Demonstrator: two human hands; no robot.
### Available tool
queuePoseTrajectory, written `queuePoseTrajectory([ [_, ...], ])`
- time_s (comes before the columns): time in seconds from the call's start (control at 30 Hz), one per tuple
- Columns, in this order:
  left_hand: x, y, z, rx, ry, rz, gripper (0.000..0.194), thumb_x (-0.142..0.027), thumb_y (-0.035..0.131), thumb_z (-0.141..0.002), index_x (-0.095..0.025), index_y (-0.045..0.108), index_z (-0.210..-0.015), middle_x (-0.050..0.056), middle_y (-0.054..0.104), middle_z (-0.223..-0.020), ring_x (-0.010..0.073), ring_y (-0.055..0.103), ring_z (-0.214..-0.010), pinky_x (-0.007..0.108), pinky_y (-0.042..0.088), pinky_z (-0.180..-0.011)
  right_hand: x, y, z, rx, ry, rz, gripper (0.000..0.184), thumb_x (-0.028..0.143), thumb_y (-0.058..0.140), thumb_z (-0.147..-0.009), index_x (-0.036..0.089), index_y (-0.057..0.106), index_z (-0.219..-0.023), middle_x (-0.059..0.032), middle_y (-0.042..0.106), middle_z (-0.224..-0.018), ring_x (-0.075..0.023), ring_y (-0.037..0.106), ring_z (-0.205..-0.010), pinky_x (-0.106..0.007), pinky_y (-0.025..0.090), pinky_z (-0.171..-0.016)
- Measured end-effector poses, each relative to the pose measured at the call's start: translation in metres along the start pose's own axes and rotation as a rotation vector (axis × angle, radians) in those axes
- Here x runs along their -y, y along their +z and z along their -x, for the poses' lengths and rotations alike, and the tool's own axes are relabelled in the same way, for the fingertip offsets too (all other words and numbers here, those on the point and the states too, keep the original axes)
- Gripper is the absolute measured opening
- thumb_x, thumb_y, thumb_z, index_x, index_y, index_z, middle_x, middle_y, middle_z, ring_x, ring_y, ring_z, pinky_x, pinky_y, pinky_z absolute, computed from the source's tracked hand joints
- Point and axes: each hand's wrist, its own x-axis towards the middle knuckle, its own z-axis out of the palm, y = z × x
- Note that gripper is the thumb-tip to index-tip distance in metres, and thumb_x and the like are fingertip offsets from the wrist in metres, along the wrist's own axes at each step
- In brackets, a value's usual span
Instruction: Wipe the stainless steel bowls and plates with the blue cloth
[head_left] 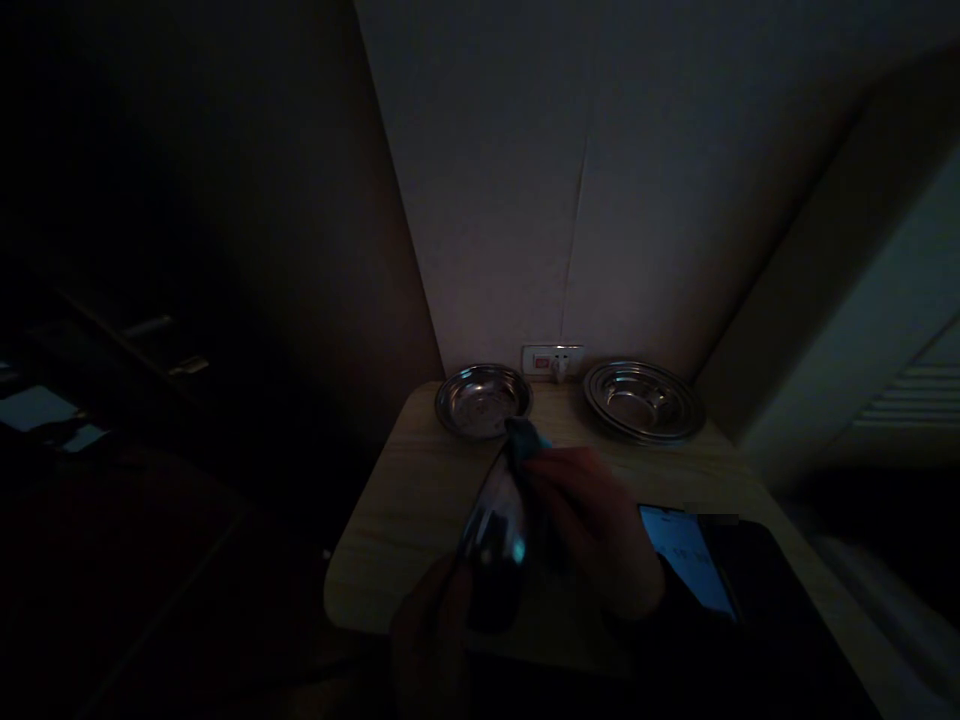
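A shiny metal dish (491,535) is held tilted on edge over the near part of the table, its surface catching bluish light. My left hand (429,622) grips its rim at the lower left, fingers closed. At the dish's upper right edge, my right hand (592,520) pinches a dark cloth (523,438) against the metal. Dim light and some blur obscure the right fingertips. Behind them, a round metal dish (480,402) rests at the table's back left, and a stack of similar dishes (643,402) stands at the back right.
The wooden table (390,530) has rounded corners and meets a pale wall (510,220). A socket with a plug (553,362) sits just above its back edge. A lit phone (688,560) lies at the right, on or beside a dark flat object (772,580).
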Motion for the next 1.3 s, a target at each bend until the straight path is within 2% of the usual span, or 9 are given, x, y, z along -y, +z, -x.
queuePoseTrajectory([
  [0.13,-0.009,0.006,-0.008,0.094,-0.049,0.049,0.026,-0.042,0.057,-0.070,-0.024,0.072,-0.079,0.009,0.071,-0.089,0.0279,0.064,-0.091,0.034,0.054,-0.070,0.033,0.004,0.003,0.131,-0.238,0.091,0.018,0.023,0.047,-0.091,0.021,0.064,-0.097,-0.0037,0.068,-0.095,-0.0196,0.055,-0.091,-0.036,0.045,-0.075],
  [0.23,-0.020,0.009,-0.022,0.164,-0.082,0.085,0.028,-0.040,0.051,-0.077,-0.023,0.072,-0.073,0.008,0.072,-0.078,0.0230,0.067,-0.071,0.029,0.054,-0.060,0.031,0.006,-0.006,0.201,-0.319,0.112,0.017,0.024,0.048,-0.090,0.021,0.064,-0.098,-0.0027,0.069,-0.096,-0.0198,0.054,-0.090,-0.037,0.044,-0.075],
  [0.4,-0.023,0.002,-0.030,0.231,-0.164,0.118,0.021,-0.035,0.057,-0.074,-0.022,0.073,-0.074,0.007,0.073,-0.078,0.0224,0.068,-0.074,0.028,0.055,-0.064,0.013,0.006,-0.018,0.114,-0.167,0.110,0.018,0.015,0.048,-0.088,0.016,0.064,-0.097,-0.0067,0.067,-0.098,-0.0193,0.055,-0.092,-0.036,0.045,-0.081],
  [0.53,-0.014,0.001,-0.027,0.175,-0.155,0.104,0.013,-0.032,0.065,-0.068,-0.022,0.073,-0.070,0.007,0.073,-0.079,0.0230,0.068,-0.074,0.027,0.056,-0.063,0.016,0.004,-0.018,0.205,-0.257,0.062,0.018,0.017,0.049,-0.088,0.021,0.064,-0.099,-0.0034,0.068,-0.100,-0.0195,0.055,-0.095,-0.036,0.044,-0.080],
  [0.73,-0.018,0.007,-0.028,0.226,-0.162,0.134,0.022,-0.036,0.057,-0.074,-0.022,0.073,-0.071,0.006,0.073,-0.074,0.0217,0.067,-0.070,0.028,0.055,-0.061,0.025,0.005,-0.015,0.144,-0.156,0.065,0.018,0.015,0.048,-0.088,0.017,0.064,-0.094,-0.0059,0.068,-0.095,-0.0179,0.058,-0.090,-0.034,0.046,-0.079],
  [0.87,-0.021,0.003,-0.028,0.181,-0.128,0.101,0.020,-0.039,0.061,-0.069,-0.023,0.073,-0.069,0.006,0.073,-0.080,0.0237,0.067,-0.077,0.030,0.055,-0.067,0.029,0.006,-0.012,0.249,-0.290,0.037,0.016,0.020,0.049,-0.088,0.019,0.064,-0.094,-0.0036,0.069,-0.093,-0.0183,0.058,-0.092,-0.035,0.045,-0.078],
  [1.07,-0.028,0.009,-0.030,0.227,-0.235,0.213,0.030,-0.044,0.056,-0.072,-0.018,0.072,-0.071,0.008,0.072,-0.073,0.0231,0.067,-0.069,0.029,0.054,-0.060,0.013,0.009,-0.016,0.082,-0.112,-0.005,0.019,0.015,0.046,-0.088,0.018,0.064,-0.094,-0.0061,0.068,-0.095,-0.0171,0.059,-0.091,-0.033,0.047,-0.081],
  [1.2,-0.029,0.014,-0.027,0.224,-0.215,0.248,0.031,-0.044,0.054,-0.074,-0.019,0.071,-0.067,0.007,0.071,-0.069,0.0213,0.064,-0.060,0.029,0.052,-0.053,0.034,0.013,0.005,0.173,-0.201,-0.080,0.018,0.017,0.050,-0.087,0.021,0.063,-0.098,-0.0022,0.069,-0.097,-0.0170,0.057,-0.096,-0.033,0.045,-0.082],
  [1.3,-0.028,0.012,-0.027,0.249,-0.205,0.239,0.029,-0.042,0.053,-0.075,-0.020,0.071,-0.067,0.006,0.071,-0.070,0.0208,0.064,-0.062,0.028,0.052,-0.056,0.029,0.013,-0.002,0.159,-0.154,-0.162,0.020,0.016,0.049,-0.087,0.022,0.065,-0.097,-0.0030,0.069,-0.097,-0.0175,0.057,-0.096,-0.035,0.044,-0.084],
])
